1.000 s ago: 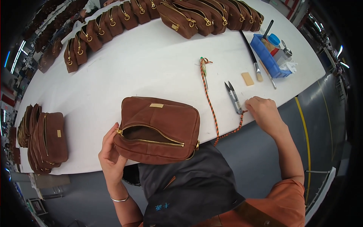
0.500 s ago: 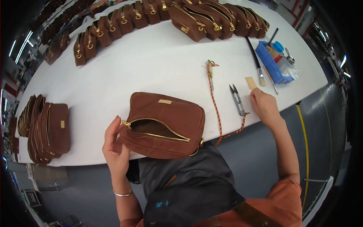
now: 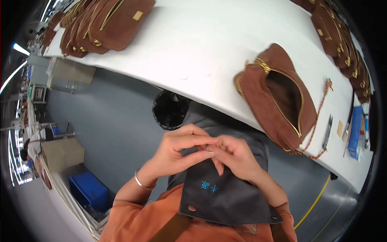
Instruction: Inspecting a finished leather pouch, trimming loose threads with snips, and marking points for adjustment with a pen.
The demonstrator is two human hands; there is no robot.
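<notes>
My left hand point(image 3: 180, 150) and my right hand point(image 3: 238, 157) meet over my lap, in front of the dark apron point(image 3: 225, 201). Their fingertips are pinched together, and whatever lies between them is too small or hidden to make out. Neither hand touches the brown zip pouch point(image 3: 262, 94), which rests on the white table to the right of them. Its gold zip gapes wide, showing a dark inside.
Brown pouches point(image 3: 123, 28) are stacked far left; more pouches point(image 3: 325, 32) line the right. Beyond the open pouch lie a striped cord point(image 3: 321, 104), thread snips point(image 3: 328, 133), a tan block point(image 3: 340, 128) and a blue tray point(image 3: 355, 133). A black-lined bin point(image 3: 163, 115) stands below the table edge.
My left hand has let go of the pouch, and my right hand has left the spot beside the tan block. Both have come together over my lap. The view has swung left.
</notes>
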